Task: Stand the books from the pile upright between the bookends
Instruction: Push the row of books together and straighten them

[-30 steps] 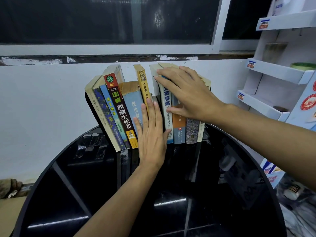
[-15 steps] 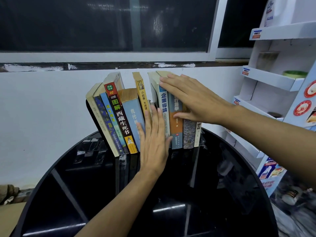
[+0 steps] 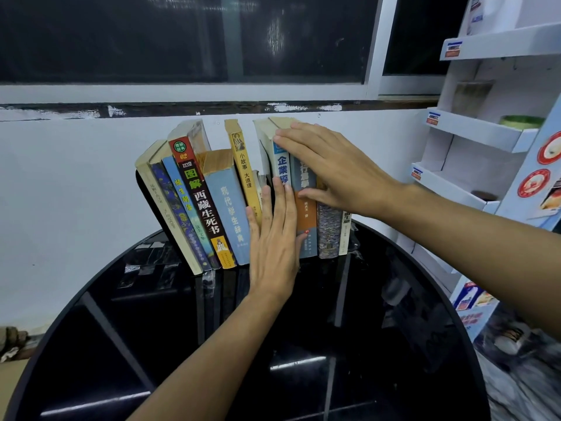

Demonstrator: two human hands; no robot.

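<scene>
A row of several books (image 3: 226, 208) stands at the far edge of a round black table (image 3: 394, 344). The left books lean left against a black bookend (image 3: 145, 192); the right ones stand nearly upright. My left hand (image 3: 273, 241) lies flat with fingers up against the spines in the middle, over a gap beside the yellow book (image 3: 243, 168). My right hand (image 3: 334, 174) is spread flat over the spines of the right-hand books, fingertips at the top of the tall blue-and-white one (image 3: 282, 165). The right bookend is hidden.
A white wall and a dark window sill (image 3: 212, 107) run just behind the books. A white display shelf (image 3: 473, 132) stands at the right, close to the table's edge. Boxes and clutter (image 3: 485, 314) lie on the floor below it.
Both hands stay flat on the spines. The right-hand books have been pushed a little more upright and closer together; the view has shifted slightly.
</scene>
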